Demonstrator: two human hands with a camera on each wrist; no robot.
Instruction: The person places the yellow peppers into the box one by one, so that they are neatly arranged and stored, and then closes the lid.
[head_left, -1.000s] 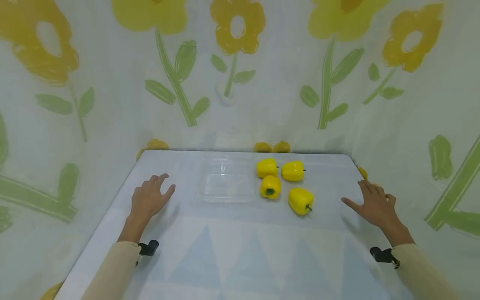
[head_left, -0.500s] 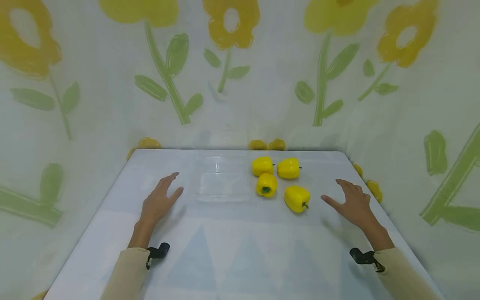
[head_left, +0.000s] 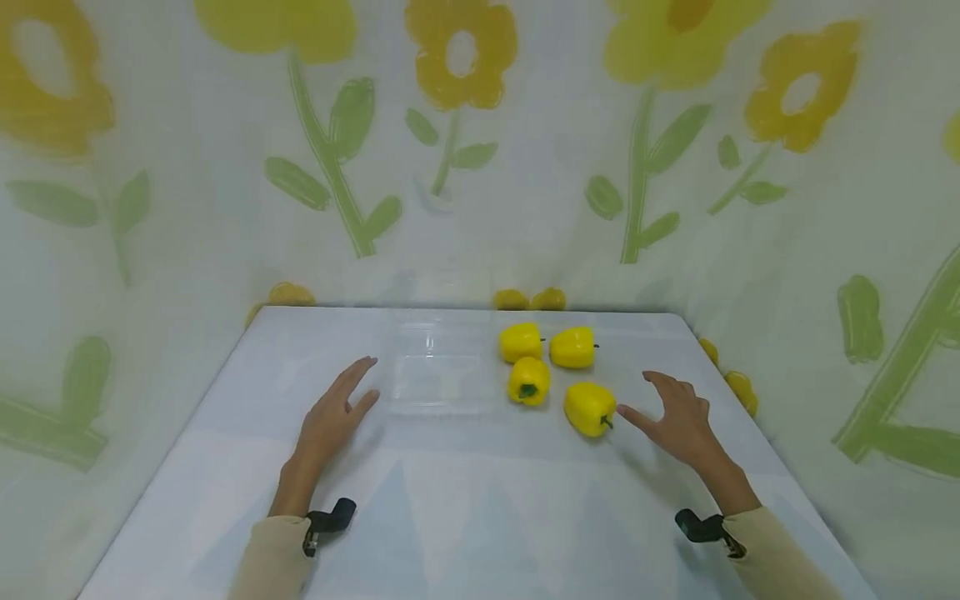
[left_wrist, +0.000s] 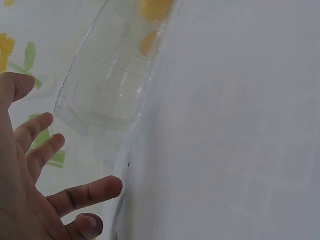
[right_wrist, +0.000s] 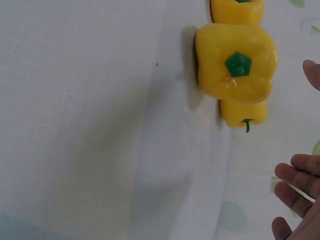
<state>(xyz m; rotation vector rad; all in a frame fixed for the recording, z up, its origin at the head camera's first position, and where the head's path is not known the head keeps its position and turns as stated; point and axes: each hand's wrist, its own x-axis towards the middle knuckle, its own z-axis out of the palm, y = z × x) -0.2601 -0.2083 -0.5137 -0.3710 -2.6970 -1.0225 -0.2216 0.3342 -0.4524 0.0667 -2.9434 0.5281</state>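
Four yellow peppers point(head_left: 528, 382) right of the clear container point(head_left: 441, 382); right hand point(head_left: 678, 423) empty, fingers spread, just beside the nearest pepper point(head_left: 588, 408), left hand point(head_left: 330, 423) likewise by the container's left edge; I'd cup that pepper's body, clear of the stem point(head_left: 606, 422), and steady the probably light container.

We see soft, rather dim light on the white rectangular table point(head_left: 480, 517). On this table, small glints mark the clear plastic box point(head_left: 438, 379) and faint shadows spread; beyond the table's left side, the flat orange-yellow flower point(head_left: 81, 92) looks blurred.
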